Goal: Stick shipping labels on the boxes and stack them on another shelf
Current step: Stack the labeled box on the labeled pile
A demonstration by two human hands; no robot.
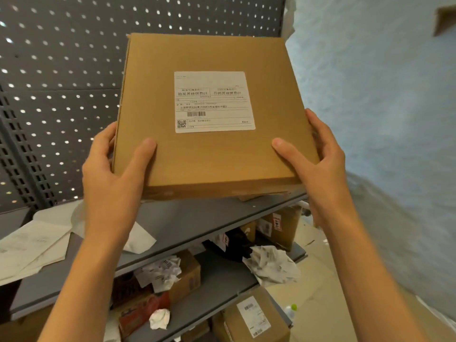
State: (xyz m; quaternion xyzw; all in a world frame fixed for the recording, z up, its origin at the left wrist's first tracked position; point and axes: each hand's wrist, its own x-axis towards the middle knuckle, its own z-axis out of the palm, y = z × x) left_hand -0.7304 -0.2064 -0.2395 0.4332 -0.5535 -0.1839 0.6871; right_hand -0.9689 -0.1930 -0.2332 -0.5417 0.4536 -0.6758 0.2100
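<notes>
Two hands grip a flat cardboard box (212,114) by its near corners, left hand (111,174), right hand (318,161), shipping label (214,101) facing up between them.

Flat labelled cardboard box (212,149), held aloft

The flat box (212,114) is plain brown corrugated cardboard, matt, with a smooth white paper shipping label (214,101) on its top face. The shelf (185,225) below looks like grey painted metal, smooth and dull, and the pegboard back panel (59,90) at upper left is the same grey perforated metal. Loose sheets (32,245) at lower left are thin white paper, and the crumpled wads (271,264) further down are creased paper too.
</notes>
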